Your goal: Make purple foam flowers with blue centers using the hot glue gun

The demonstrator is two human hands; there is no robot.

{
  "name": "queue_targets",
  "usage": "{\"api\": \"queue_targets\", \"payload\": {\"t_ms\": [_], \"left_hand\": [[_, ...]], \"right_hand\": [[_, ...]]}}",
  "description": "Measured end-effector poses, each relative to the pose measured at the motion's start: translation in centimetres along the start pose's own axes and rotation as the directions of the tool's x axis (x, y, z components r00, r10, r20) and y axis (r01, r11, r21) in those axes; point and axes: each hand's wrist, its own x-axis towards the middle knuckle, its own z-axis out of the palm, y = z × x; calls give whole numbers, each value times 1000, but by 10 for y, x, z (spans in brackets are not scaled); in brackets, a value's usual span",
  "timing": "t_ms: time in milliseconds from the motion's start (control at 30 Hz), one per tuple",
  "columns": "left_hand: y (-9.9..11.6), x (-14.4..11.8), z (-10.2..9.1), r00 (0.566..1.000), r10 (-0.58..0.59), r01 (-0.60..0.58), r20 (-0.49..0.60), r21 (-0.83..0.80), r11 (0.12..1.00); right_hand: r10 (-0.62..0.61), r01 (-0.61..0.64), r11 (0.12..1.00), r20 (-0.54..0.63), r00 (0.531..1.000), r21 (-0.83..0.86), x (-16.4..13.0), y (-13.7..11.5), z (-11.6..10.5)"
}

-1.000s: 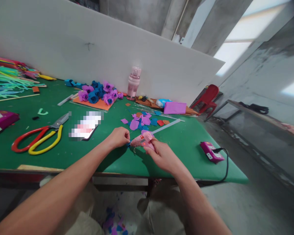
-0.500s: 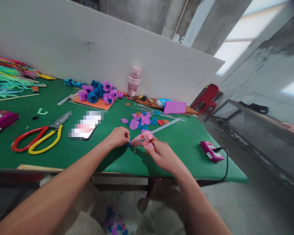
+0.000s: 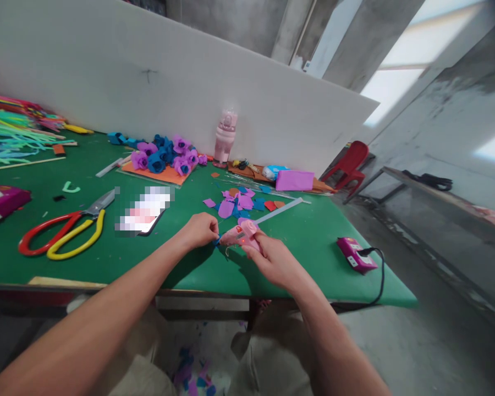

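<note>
My right hand (image 3: 270,257) is closed around the handle of a pink glue gun (image 3: 236,235) with a small red light lit on its side. A long translucent glue stick (image 3: 281,210) sticks out of its back end. The nozzle points left, right at the fingertips of my left hand (image 3: 201,230). Those fingers pinch a small blue paper piece (image 3: 217,241), mostly hidden by the fingers. Just beyond both hands lies a loose heap of purple, blue and orange paper petals (image 3: 226,208).
Red-and-yellow-handled scissors (image 3: 75,228) and a phone (image 3: 148,220) lie to the left. Behind are purple and blue paper flowers (image 3: 163,155) and a pink bottle (image 3: 225,138). A purple power strip (image 3: 357,256) with a plugged cable sits by the table's right edge. Colourful strips (image 3: 12,129) lie far left.
Almost nothing differs. Both hands keep the same place, with the glue gun's nozzle still at the blue paper piece.
</note>
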Motion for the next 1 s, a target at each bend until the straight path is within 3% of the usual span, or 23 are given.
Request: {"api": "queue_targets", "payload": {"t_ms": [1000], "left_hand": [[1,0,0,1000,-11,11,1,-1,1000]], "right_hand": [[-2,2,1000,-11,1000,1,-1,2,-4]]}}
